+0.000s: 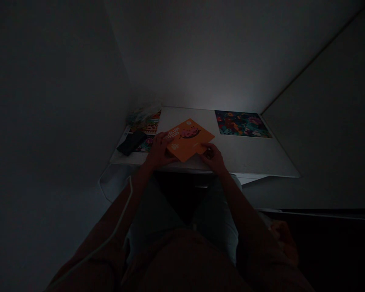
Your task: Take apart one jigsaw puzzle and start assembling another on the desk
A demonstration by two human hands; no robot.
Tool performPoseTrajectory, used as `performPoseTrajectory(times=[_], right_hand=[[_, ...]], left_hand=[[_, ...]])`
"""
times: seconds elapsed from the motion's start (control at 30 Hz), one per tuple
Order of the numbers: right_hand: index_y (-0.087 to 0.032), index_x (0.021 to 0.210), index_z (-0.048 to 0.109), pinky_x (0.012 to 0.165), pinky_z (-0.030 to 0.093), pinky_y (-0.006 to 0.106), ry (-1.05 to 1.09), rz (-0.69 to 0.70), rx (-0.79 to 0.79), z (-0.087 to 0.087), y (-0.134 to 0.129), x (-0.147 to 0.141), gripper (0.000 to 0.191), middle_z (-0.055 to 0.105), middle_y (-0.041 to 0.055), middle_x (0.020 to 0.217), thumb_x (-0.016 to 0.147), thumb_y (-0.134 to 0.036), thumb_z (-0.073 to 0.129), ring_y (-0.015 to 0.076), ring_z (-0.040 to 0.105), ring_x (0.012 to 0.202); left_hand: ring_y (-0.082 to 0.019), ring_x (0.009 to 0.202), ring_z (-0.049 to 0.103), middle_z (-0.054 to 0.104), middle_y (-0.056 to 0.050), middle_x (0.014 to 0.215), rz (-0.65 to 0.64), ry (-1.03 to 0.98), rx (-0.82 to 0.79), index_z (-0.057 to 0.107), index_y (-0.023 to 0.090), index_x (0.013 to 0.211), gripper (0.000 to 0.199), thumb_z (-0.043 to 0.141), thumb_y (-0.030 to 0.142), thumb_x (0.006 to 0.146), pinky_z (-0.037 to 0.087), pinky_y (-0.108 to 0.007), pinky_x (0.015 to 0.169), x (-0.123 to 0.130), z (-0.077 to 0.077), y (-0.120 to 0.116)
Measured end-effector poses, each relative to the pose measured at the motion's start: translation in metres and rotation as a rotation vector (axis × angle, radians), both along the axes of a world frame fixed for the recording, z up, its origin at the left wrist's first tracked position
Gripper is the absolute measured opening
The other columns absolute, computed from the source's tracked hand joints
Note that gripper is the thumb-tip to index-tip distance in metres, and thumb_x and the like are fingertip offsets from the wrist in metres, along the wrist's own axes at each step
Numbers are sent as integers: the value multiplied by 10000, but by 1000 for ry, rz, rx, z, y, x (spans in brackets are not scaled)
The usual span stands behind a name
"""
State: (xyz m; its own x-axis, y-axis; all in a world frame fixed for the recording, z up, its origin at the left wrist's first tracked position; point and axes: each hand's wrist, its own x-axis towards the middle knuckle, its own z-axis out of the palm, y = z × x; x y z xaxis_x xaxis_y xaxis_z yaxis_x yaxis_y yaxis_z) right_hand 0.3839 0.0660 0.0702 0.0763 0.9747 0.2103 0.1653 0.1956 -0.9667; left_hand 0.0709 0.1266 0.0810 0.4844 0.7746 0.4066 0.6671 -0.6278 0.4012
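An orange flat packet (pixel 190 140) with a pink picture and pale lettering is held at an angle over the white table, near its front edge. My left hand (pixel 160 152) grips its left corner, with the fingers on top and the thumb along the lower edge. My right hand (pixel 213 157) pinches the lower right edge with bent fingers. The scene is dim, so fine detail of the fingertips is hard to make out.
A colourful picture sheet (pixel 243 124) lies at the back right of the white table (pixel 258 158). At the left are more printed sheets (pixel 149 125), clear plastic wrapping (pixel 142 112) and a dark object (pixel 131 143). Walls rise behind and beside the table. A pale cable (pixel 123 215) crosses my left forearm.
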Motion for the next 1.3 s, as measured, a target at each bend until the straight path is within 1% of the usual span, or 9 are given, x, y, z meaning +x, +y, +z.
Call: performPoseTrajectory(times=[0.13,0.27,0.4,0.63,0.87,1.03,1.1,1.2,1.3], right_hand=[[-357,1099,727,603,472,404,-40,-21,-27,-1,1,0,384,654,14,757,753,-493,827,248,560,657],[-351,1070,719,606,493,403,-30,6,-51,-3,4,1,368,710,30,808,758,-508,834,259,604,685],[-351,1009,714,720,575,441,-23,10,-11,-3,8,1,302,776,61,985,753,-467,825,288,682,830],[-358,948,708,916,618,513,-63,-6,-9,-6,13,0,186,790,64,1014,776,-408,760,337,728,991],[-353,982,723,863,622,525,-115,-12,-64,-9,12,1,219,802,61,982,789,-412,808,342,735,942],[-354,981,732,848,611,514,-125,-12,-78,-7,10,1,242,810,64,978,790,-442,851,344,723,938],[-351,959,733,801,601,492,-137,-16,-87,-6,10,0,225,791,63,930,791,-445,851,335,716,896],[-341,934,738,754,582,463,-146,-28,-67,-4,10,-2,174,774,54,900,804,-408,832,300,692,815],[-332,914,751,732,564,458,-167,-54,-34,-2,10,-4,135,763,49,879,803,-366,818,270,637,729]], left_hand=[[-407,1683,317,383,-224,1748,-5,-22,-3,482,231,1617,1048,992,657,806,274,-623,1430,0,0,0],[-444,1679,317,376,-213,1763,7,-28,-40,492,277,1616,1042,1003,641,784,274,-674,1415,1,2,0],[-457,1686,302,369,-227,1776,19,1,-67,473,253,1621,1053,1008,609,787,265,-712,1402,2,5,-2],[-451,1679,314,360,-191,1801,14,-17,-66,467,287,1637,1071,990,672,785,275,-693,1401,1,5,-2],[-488,1683,294,350,-221,1799,1,-13,-68,451,267,1648,1201,1057,675,694,243,-731,1402,1,5,-1],[-468,1689,298,355,-199,1783,0,-30,-45,455,305,1658,1290,1071,750,615,242,-685,1439,1,3,-2],[-461,1685,314,369,-198,1773,-11,-40,-26,467,298,1654,1253,1040,781,651,252,-675,1439,0,2,-1],[-473,1682,315,369,-236,1771,-25,-42,-8,480,219,1653,1193,1004,768,732,252,-688,1430,0,0,0],[-467,1683,314,372,-231,1773,-21,-40,-29,495,233,1655,1177,1001,765,735,256,-682,1429,0,2,-1]])
